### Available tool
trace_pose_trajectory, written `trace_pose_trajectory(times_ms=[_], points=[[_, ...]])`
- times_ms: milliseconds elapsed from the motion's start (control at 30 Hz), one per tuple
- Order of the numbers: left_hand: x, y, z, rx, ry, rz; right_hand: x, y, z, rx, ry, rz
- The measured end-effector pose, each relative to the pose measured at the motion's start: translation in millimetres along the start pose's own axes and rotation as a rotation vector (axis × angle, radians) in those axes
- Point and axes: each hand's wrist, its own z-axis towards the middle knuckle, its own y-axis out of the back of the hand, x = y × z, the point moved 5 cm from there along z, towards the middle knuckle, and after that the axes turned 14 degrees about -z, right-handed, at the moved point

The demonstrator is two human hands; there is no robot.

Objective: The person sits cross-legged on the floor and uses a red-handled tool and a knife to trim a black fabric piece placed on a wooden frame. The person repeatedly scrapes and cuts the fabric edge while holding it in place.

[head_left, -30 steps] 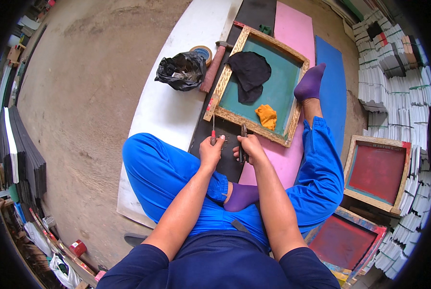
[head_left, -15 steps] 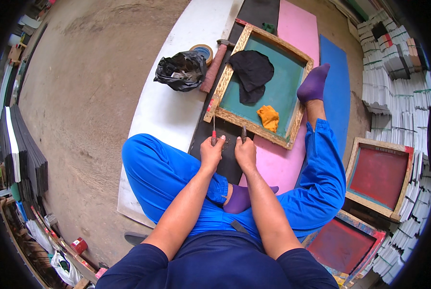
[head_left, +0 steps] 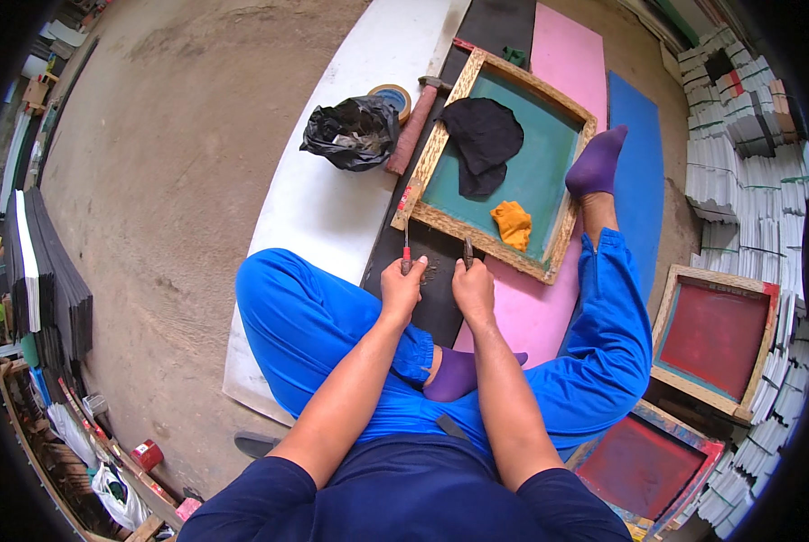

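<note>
My left hand [head_left: 402,285] is closed around the handle of a screwdriver [head_left: 406,259], red with a dark butt. Its thin shaft points away from me to the near left corner of a wooden screen-printing frame [head_left: 449,223]. In my right hand [head_left: 474,289], also closed, is a dark metal tool [head_left: 467,253] whose narrow end reaches the frame's near edge; my fingers hide the rest, so its kind is unclear. Across the frame's green mesh [head_left: 535,131] lie a black cloth [head_left: 484,135] and a crumpled orange cloth [head_left: 512,224].
Left of the frame are a hammer [head_left: 411,131], a tape roll [head_left: 392,98] and a black plastic bag [head_left: 350,134]. White, black, pink [head_left: 567,54] and blue sheets lie beneath. Two red-meshed frames [head_left: 713,339] and stacked white bundles [head_left: 757,181] stand at right.
The whole view has shifted slightly, moving the frame and sheets a little to the right in the picture. Both hands keep their grips, and the tools stay at the frame's near edge.
</note>
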Motion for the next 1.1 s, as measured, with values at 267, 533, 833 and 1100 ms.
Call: trace_pose_trajectory(times_ms=[267,533,833,1100], points=[[11,-6,5,0.031,0.019,0.022,-7,18,17,0.055,0.149,-0.257],[6,-4,0,0.047,0.026,0.021,-33,7,18,-0.013,0.216,0.087],[12,-4,1,0.134,0.109,-0.221,-10,-21,-19,0.411,0.416,0.219],[15,3,4,0.098,0.158,-0.318,-14,-24,-31,0.860,0.235,0.560]])
